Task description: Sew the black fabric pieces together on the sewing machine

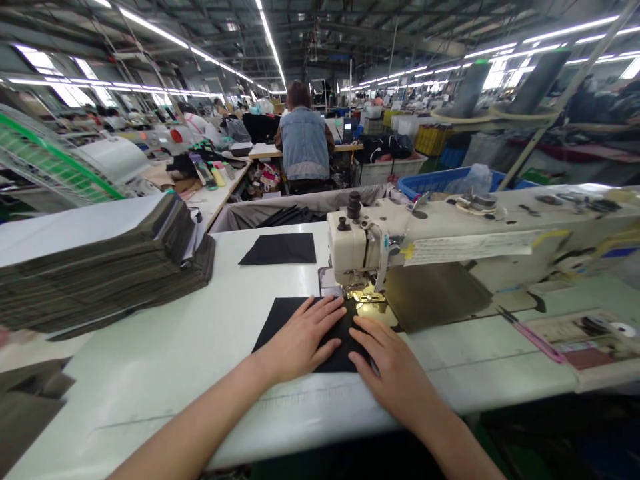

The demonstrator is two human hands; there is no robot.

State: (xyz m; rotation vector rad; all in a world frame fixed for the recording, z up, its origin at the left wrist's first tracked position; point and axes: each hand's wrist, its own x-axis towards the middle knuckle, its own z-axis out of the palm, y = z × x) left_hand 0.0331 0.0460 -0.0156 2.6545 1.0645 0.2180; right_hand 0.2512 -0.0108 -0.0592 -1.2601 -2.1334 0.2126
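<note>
A black fabric piece (280,323) lies flat on the white sewing table (210,333), in front of the sewing machine (360,250). My left hand (303,340) rests flat on it, fingers spread toward the presser foot (367,295). My right hand (393,363) lies palm down beside it, fingers stretched over the fabric's right edge just below the brass needle plate. Neither hand grips anything. An olive-grey fabric piece (435,293) lies under the machine arm to the right.
A tall stack of dark fabric pieces (105,267) sits at the left. Another black piece (280,249) lies farther back. A tray with tools (580,333) is at the right. A person in a denim vest (303,143) sits with their back turned, beyond the table.
</note>
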